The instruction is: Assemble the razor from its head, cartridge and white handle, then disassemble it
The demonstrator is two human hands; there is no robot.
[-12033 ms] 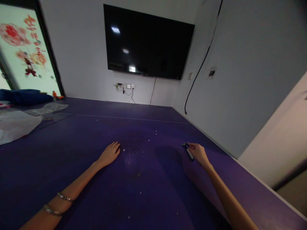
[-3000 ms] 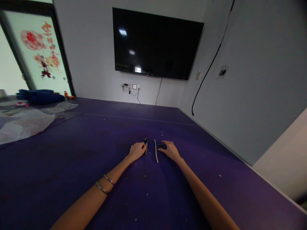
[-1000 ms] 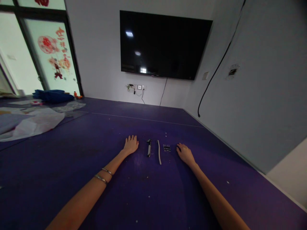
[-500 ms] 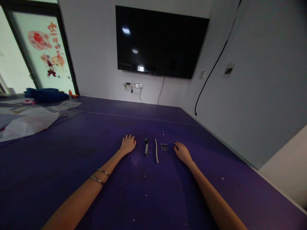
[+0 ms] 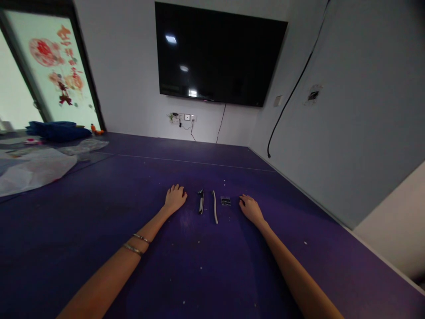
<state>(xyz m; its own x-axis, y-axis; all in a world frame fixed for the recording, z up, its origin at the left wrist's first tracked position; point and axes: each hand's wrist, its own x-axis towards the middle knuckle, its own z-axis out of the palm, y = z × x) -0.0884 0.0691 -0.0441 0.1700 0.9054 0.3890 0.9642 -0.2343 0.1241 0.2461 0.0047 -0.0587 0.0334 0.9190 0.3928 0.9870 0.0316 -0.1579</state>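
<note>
My left hand (image 5: 175, 199) lies palm down on the purple tabletop (image 5: 139, 283), its fingers a little spread and nothing held. Just right of it lies a razor (image 5: 201, 203) with a black and grey handle, its head pointing away from me. A white toothbrush (image 5: 215, 208) lies roughly parallel beside the razor. Further right is a small clear packet with dark pieces (image 5: 226, 201), too small to make out. My right hand (image 5: 251, 208) rests on the table just right of the packet, apart from it, with fingers loosely curved and holding nothing visible.
White plastic sheeting (image 5: 40, 170) and a blue cloth bundle (image 5: 58, 130) lie at the far left, with a small orange object (image 5: 96, 130) beside the bundle. A television (image 5: 219, 55) hangs on the far wall. A black cable (image 5: 292, 93) dangles down the right wall.
The whole view has shifted slightly, with the scene sitting a little further left and up. Both hands stay in place beside the razor, toothbrush and packet.
</note>
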